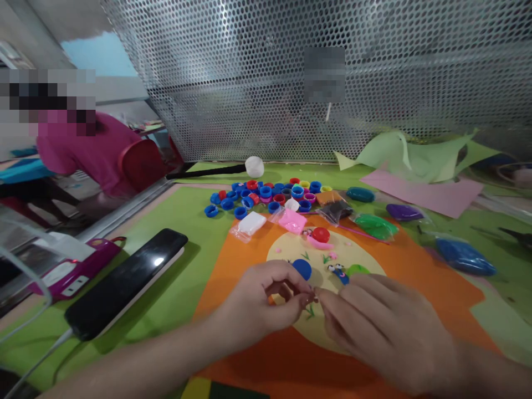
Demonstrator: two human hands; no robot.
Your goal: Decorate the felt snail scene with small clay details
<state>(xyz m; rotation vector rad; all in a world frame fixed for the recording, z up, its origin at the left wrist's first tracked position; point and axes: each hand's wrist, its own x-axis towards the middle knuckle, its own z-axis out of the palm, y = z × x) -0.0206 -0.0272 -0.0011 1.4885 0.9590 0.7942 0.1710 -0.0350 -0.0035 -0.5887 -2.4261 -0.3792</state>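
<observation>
My left hand [270, 296] and my right hand [382, 327] meet fingertip to fingertip over a cream oval [286, 244] on an orange sheet [233, 277]. Both are closed in a pinch around something tiny, too small to make out. Just behind the left fingers lies a blue bottle cap [302, 270]. Beside the right hand are a small blue clay figure with eyes [338, 272] and a green cap [358, 270], partly covered by that hand. Further back on the oval, a red cap [321, 235] sits by a curved pink clay piece [319, 244].
Many loose bottle caps [265, 192] are heaped at the back. Clay packets, including pink [292, 220], green [376, 226] and blue [465, 255], lie around the sheet. At left are a phone [128, 282] and a power strip [78, 271] with cables. A person [95, 144] sits beyond.
</observation>
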